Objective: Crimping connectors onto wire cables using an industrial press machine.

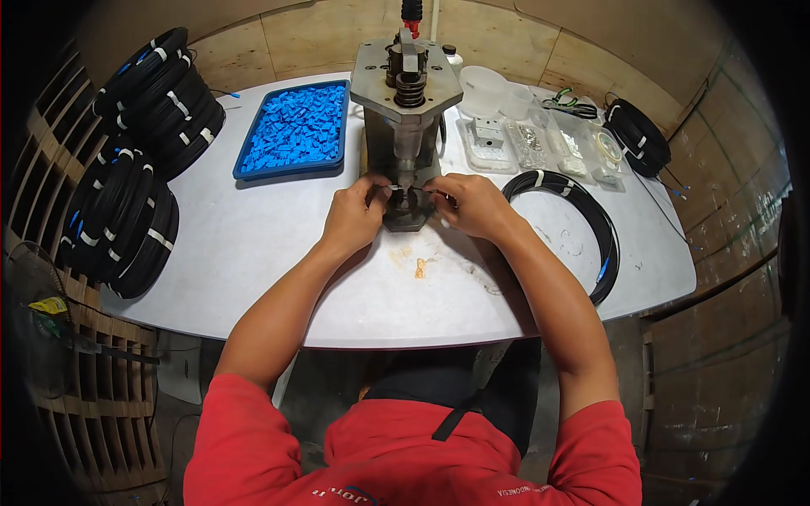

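Note:
A metal bench press [408,101] stands at the middle of the table, its ram [407,148] pointing down at a dark base [407,221]. From the left, my left hand [356,215] reaches to the foot of the ram, thumb and fingers pinched together. My right hand [474,205] mirrors it on the other side, its fingertips closed beside the ram. What either pinch holds is too small and shaded to make out. A coil of black cable [609,244] with white ties and a blue connector lies beside my right forearm.
A dark blue tray [240,175] full of small blue plastic pieces sits left of the press. Stacked black cable coils [126,228] crowd the left edge. At the back right are clear containers [489,156] of small parts, green-handled pliers [564,97] and another coil [639,139].

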Demonstrator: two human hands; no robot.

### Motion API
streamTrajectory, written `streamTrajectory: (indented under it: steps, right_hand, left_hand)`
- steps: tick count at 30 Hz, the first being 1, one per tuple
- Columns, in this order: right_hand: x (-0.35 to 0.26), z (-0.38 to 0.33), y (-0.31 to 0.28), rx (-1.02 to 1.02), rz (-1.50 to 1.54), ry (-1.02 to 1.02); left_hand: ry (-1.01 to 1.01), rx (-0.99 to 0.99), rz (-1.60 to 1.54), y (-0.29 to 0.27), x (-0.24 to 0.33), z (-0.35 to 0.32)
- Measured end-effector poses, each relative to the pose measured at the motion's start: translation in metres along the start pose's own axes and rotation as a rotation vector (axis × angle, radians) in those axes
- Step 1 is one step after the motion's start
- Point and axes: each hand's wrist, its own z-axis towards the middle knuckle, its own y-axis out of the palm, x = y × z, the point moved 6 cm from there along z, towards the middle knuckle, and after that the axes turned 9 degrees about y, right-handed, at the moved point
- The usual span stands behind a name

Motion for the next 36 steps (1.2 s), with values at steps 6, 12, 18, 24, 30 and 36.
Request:
streamTrajectory:
  steps: [6, 12, 18, 24, 30, 36]
  right_hand:
    - [0.000, 0.000, -0.002, -0.041, 0.007, 0.048]
    - [0.000, 0.000, -0.004, -0.076, 0.040, 0.060]
    - [0.002, -0.001, -0.005, -0.128, 0.100, 0.069]
    - [-0.002, 0.000, -0.007, -0.215, 0.108, 0.061]
    - [0.003, -0.003, -0.005, -0.245, 0.174, 0.059]
    - [0.004, -0.004, -0.004, -0.281, 0.207, 0.095]
  left_hand:
    - [0.050, 0.013, -0.048, -0.002, -0.001, -0.003]
    - [0.075, -0.026, -0.040, -0.003, 0.001, -0.006]
    - [0.090, -0.069, -0.017, -0.004, 0.010, -0.008]
    - [0.081, -0.097, 0.022, -0.006, 0.015, -0.010]
    - [0.100, -0.122, 0.036, -0.007, 0.020, -0.009]
    - [0.097, -0.148, 0.021, -0.007, 0.020, -0.011]
